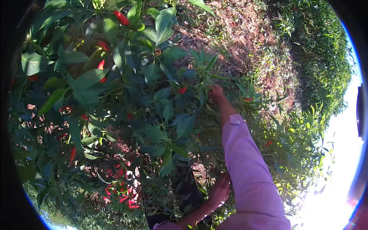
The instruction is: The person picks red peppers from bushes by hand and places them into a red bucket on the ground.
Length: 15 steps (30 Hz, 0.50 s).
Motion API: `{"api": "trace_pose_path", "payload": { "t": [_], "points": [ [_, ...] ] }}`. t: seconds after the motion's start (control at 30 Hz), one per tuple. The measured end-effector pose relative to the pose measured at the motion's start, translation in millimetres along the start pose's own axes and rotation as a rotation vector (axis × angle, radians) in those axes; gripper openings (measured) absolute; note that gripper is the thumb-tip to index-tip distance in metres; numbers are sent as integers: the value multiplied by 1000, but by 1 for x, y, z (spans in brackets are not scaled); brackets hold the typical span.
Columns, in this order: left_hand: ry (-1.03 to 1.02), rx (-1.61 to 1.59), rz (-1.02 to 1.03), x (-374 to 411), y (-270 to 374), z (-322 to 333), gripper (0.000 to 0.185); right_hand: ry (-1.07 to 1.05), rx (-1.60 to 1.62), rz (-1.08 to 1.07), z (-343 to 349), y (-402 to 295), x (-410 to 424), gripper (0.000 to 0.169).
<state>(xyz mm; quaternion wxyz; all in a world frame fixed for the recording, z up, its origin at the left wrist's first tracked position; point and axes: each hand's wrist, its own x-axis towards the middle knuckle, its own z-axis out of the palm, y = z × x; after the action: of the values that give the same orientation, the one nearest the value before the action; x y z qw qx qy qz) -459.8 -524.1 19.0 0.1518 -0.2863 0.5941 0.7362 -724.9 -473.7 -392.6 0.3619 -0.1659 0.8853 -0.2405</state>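
Note:
Red peppers hang among the leaves of a pepper plant, one (121, 18) near the top and one (101, 65) at upper left. My right hand (216, 93), at the end of a pale purple sleeve, reaches into the foliage with fingers curled. Leaves cover its fingertips, so any hold is unclear. A red pepper (182, 89) hangs just left of it. My left hand (220, 188) is lower down, beside the right forearm and among stems. Its fingertips are partly hidden, and whether it grips anything cannot be told.
Dry, weedy ground (238, 37) runs between this plant and another green row (322, 57) at the right. Bright red material (123, 195) shows through leaves at lower left. Dark clothing (187, 187) is visible between stems. Strong sunlight glares at lower right.

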Motion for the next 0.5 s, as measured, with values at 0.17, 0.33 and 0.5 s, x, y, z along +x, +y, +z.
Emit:
{"api": "trace_pose_path", "payload": {
  "t": [0.17, 0.33, 0.5],
  "points": [
    [-99, -343, -132, 2, -13, 16, 45, -193, 564, 478, -11, -58, -6, 13],
    [-256, -117, -129, 48, 47, -53, 23, -269, 529, 406, -26, -56, -3, 14],
    [-114, -219, -115, 121, 30, -83, 23, -79, -43, 150, -39, -54, -6, 23]
  ]
}}
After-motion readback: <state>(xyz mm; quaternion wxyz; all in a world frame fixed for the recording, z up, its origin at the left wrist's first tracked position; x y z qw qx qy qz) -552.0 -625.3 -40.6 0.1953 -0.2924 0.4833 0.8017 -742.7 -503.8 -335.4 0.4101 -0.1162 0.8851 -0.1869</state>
